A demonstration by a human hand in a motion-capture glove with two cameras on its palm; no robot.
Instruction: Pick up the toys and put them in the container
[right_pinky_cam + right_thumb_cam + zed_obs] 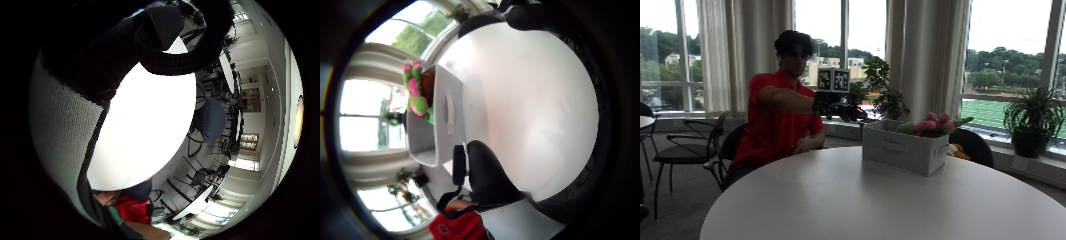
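**A:** Where's the gloved right hand (pixel 828 104), and does it have anything?

**B:** In the outside view it sits a little left of centre in the upper half of the frame, raised at the end of an outstretched arm, well above the table (pixel 840 200) and off to the left of the box (pixel 903 148). I can't tell how far open it is. It's small and dark against the window there. The palm views show only black glove parts at their edges and no toy against the palm, so I'd judge it holds nothing.

**A:** Why would it be up there, and not down at the table?

**B:** My guess is it's between moves, lifted clear of the box so nothing gets knocked. Both palm views are mostly bare white tabletop, which fits a palm turned down towards the table from some height.

**A:** And the toys?

**B:** They're in the box already. A pink and green plush toy (pixel 931 124) pokes up over the rim, right of centre in the outside view. In the thumb side palm view the same toy (pixel 416 92) shows at the upper left, sticking out of the box (pixel 447 112).

**A:** Anything left on the table?

**B:** I see no toy on the tabletop. So the task looks close to finished, or done.

**A:** The other hand?

**B:** Low, by the person's lap at the table's far edge, touching nothing of the task.
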